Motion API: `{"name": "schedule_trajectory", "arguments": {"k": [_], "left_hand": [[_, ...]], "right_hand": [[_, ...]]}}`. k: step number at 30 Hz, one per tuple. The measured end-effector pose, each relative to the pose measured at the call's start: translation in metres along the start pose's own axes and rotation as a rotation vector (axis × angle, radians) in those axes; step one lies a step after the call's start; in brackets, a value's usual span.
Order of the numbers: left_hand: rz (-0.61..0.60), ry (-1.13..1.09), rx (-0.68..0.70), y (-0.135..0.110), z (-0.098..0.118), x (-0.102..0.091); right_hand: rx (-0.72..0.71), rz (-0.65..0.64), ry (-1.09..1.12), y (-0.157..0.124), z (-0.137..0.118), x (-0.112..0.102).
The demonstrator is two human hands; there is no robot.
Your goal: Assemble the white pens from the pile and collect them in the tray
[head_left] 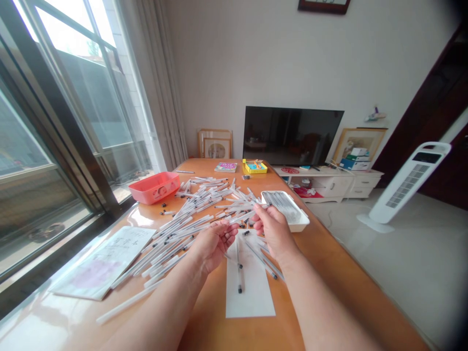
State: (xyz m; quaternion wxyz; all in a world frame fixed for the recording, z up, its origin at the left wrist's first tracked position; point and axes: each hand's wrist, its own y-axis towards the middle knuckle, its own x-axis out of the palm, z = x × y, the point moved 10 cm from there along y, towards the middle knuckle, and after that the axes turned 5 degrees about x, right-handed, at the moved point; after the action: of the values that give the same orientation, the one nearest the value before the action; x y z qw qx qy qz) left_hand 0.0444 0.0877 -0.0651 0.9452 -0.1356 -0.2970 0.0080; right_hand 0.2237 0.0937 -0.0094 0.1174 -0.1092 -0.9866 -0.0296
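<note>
My left hand and my right hand are close together over the table, fingers pinched. A clear-barrelled pen runs between them, held at either end; its detail is blurred. Under my hands lies a white sheet of paper, with a few pens with black ends on it. To the left and beyond spreads a large loose pile of clear pens and barrels, with small black caps among them. Beside my right hand stands a white tray holding a row of pens.
A red plastic basket stands at the left table edge, near a booklet. At the far end are a yellow box and a colourful book. Beyond are a television and a white tower fan.
</note>
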Motion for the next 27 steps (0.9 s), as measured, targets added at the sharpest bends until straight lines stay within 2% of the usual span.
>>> {"name": "schedule_trajectory", "arguments": {"k": [6, 10, 18, 23, 27], "left_hand": [[-0.024, 0.021, 0.02, 0.0, 0.003, 0.002], [-0.025, 0.059, 0.079, 0.002, 0.01, -0.002], [0.06, 0.168, 0.309, 0.006, 0.044, -0.019], [0.05, 0.189, 0.329, 0.006, 0.052, -0.021], [0.048, 0.167, 0.329, 0.005, 0.054, -0.021]], "right_hand": [[0.047, 0.017, 0.113, 0.002, 0.001, -0.006], [0.085, -0.001, 0.086, 0.0, 0.002, -0.004], [0.156, -0.272, -0.151, -0.014, 0.013, 0.025], [0.115, -0.412, -0.255, -0.027, 0.019, 0.049], [0.054, -0.428, -0.318, -0.032, 0.016, 0.057]]}}
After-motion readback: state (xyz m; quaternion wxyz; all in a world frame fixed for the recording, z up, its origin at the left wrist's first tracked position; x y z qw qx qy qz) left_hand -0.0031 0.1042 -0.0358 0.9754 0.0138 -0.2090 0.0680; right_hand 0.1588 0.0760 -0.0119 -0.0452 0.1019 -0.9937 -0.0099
